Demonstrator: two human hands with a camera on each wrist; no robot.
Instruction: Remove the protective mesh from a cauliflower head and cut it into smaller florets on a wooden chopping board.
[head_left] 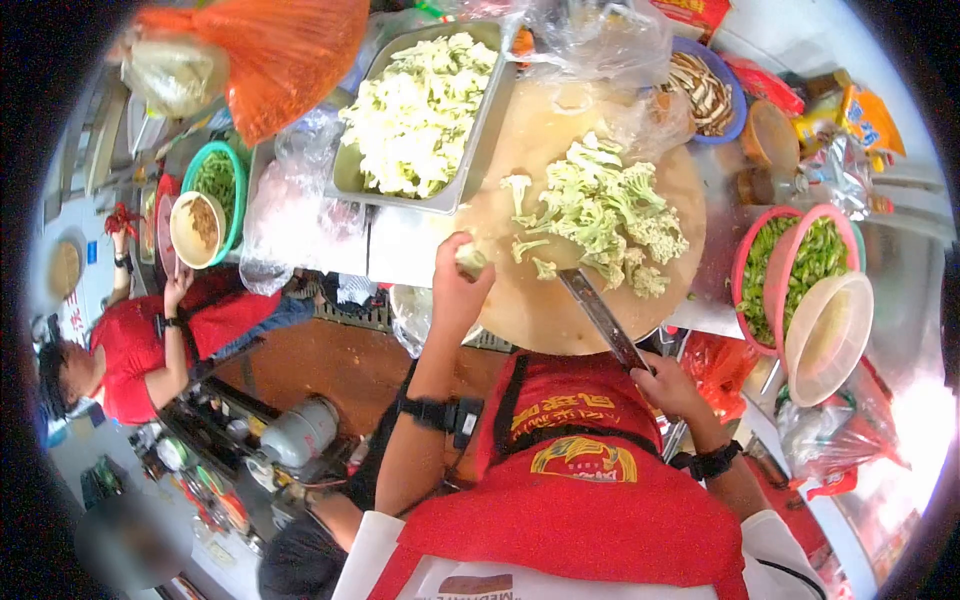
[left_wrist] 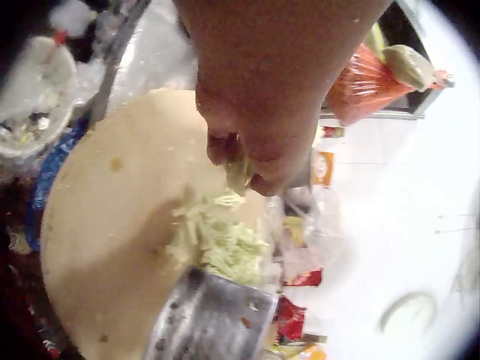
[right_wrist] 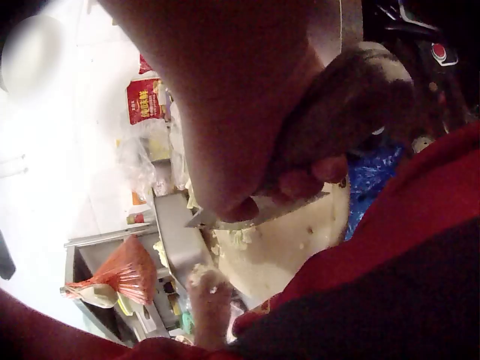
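My left hand grips a pale chunk of cauliflower over the near left edge of a round wooden chopping board. In my right hand is the handle of a cleaver; its blade reaches over the board, tip close to the cut florets. The right wrist view shows the fingers curled round the thick handle. A heap of cut cauliflower florets lies on the board, with a few loose pieces to its left. In the left wrist view the broad blade appears just below the florets.
A steel tray of cauliflower stands beyond the board's left side. Sliced mushrooms fill a blue bowl at the back right. Baskets of chopped greens and a clear tub sit right. Another person in red works at left.
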